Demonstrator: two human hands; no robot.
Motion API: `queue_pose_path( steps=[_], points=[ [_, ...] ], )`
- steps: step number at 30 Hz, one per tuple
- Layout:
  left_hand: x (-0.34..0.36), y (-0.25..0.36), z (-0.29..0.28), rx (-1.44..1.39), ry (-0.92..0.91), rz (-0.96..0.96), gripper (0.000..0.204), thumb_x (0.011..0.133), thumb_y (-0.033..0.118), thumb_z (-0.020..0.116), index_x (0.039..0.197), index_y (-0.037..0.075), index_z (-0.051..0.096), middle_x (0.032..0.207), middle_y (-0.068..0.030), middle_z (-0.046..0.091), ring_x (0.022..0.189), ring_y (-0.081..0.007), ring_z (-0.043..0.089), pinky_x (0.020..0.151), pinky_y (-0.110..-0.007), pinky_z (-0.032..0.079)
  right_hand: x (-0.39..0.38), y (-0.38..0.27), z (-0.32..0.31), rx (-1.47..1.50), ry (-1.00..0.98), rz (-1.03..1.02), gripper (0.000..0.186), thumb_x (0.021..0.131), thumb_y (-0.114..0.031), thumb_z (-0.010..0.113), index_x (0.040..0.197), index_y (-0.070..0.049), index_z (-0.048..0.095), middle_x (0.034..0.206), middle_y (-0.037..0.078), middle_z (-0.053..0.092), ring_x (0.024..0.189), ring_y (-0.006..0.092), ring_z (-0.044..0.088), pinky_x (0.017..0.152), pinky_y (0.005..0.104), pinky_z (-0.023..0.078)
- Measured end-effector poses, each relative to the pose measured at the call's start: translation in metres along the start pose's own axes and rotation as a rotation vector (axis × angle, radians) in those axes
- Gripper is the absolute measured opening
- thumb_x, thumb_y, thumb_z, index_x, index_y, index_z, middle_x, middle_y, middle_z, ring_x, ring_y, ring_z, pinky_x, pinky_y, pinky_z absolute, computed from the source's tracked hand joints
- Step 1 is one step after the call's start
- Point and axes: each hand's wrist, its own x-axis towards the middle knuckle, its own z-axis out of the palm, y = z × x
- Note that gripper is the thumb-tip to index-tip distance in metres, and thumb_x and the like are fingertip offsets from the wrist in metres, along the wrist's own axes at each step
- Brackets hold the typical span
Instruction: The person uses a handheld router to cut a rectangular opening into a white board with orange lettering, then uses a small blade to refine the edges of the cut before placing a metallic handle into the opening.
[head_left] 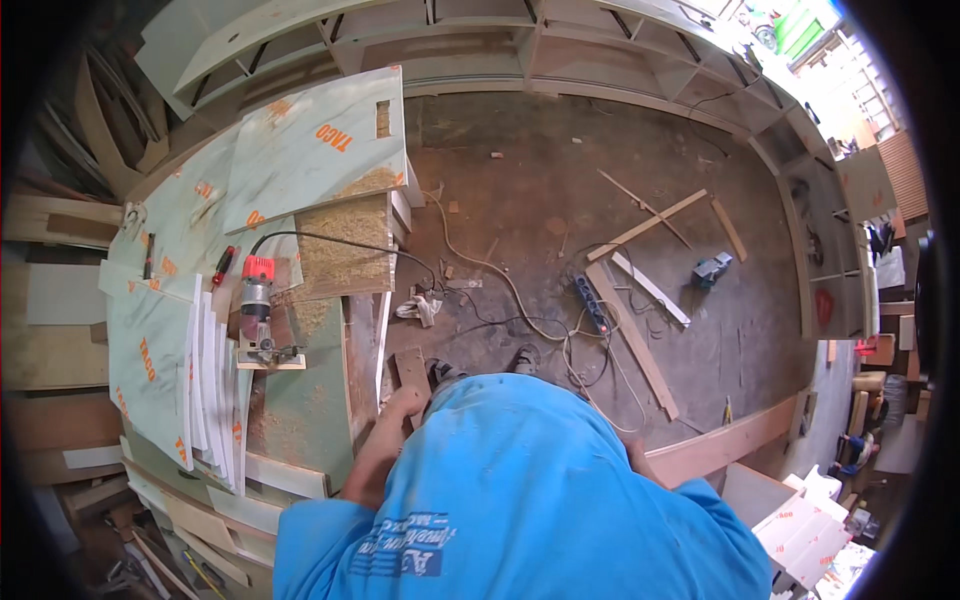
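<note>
Head view: left hand [404, 402] touches a brown board [410, 368] (can't tell its grip); right hand hidden.

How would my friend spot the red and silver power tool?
Find the big stack of pale boards with orange printing at the picture's left. Near its right side, look just right of the slim red and black hand tool. The red and silver power tool there is much thicker, with a black cord.

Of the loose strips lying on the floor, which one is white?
The short white strip, lying between the power strip and the blue tool. The other loose strips around it are brown or tan.
</note>
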Motion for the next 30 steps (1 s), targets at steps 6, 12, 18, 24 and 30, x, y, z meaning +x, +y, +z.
queue_pose_path(
  steps=[6, 12, 18, 24, 30],
  points=[
    [0.026, 0.025, 0.033, 0.387, -0.154, -0.01, 0.039, 0.088, 0.03, 0.058, 0.104, 0.0, 0.075, 0.113, -0.026, 0.07, 0.106, -0.0416, 0.07, 0.093, -0.047, 0.056, 0.067, 0.01, 0.01, 0.006, 0.026, -0.151, 0.024, 0.09, -0.016, 0.06, 0.106, -0.001, 0.068, 0.084, 0.021, 0.071, 0.081, 0.0347, 0.073, 0.072, 0.0464, 0.06],
    [0.1, 0.126, 0.052, -0.091, 0.157, -0.084, 0.045, 0.092, 0.041, 0.057, 0.101, 0.001, 0.076, 0.11, -0.0267, 0.071, 0.107, -0.0423, 0.068, 0.096, -0.049, 0.052, 0.165, -0.032, -0.056, 0.205, 0.101, -0.16, 0.027, 0.085, -0.01, 0.059, 0.109, 0.0, 0.065, 0.084, 0.021, 0.071, 0.075, 0.0337, 0.073, 0.067, 0.0455, 0.059],
    [0.133, 0.229, 0.01, -0.274, 0.199, 0.063, 0.043, 0.089, 0.042, 0.064, 0.095, 0.001, 0.075, 0.105, -0.0237, 0.073, 0.102, -0.0392, 0.07, 0.091, -0.046, 0.053, 0.215, -0.108, -0.14, 0.614, 0.017, -0.128, 0.008, 0.082, -0.006, 0.06, 0.088, -0.002, 0.061, 0.07, 0.01, 0.065, 0.051, 0.0244, 0.064, 0.041, 0.0377, 0.046],
    [0.176, 0.257, -0.014, -0.107, 0.068, 0.065, 0.048, 0.087, 0.043, 0.062, 0.096, -0.002, 0.075, 0.104, -0.026, 0.072, 0.1, -0.0416, 0.07, 0.089, -0.049, 0.055, 0.234, -0.125, -0.115, 0.109, 0.302, -0.345, 0.027, 0.089, -0.025, 0.063, 0.081, 0.0, 0.065, 0.086, 0.024, 0.069, 0.087, 0.0425, 0.068, 0.072, 0.0516, 0.054],
    [0.255, 0.267, -0.034, 0.237, -0.147, -0.099, 0.057, 0.079, 0.05, 0.068, 0.101, -0.002, 0.076, 0.115, -0.0281, 0.069, 0.112, -0.0427, 0.067, 0.094, -0.048, 0.054, 0.215, -0.149, -0.111, 0.181, 0.192, -0.167, 0.026, 0.089, -0.025, 0.062, 0.088, 0.0, 0.068, 0.096, 0.028, 0.071, 0.098, 0.047, 0.069, 0.084, 0.0553, 0.054]
  ],
)
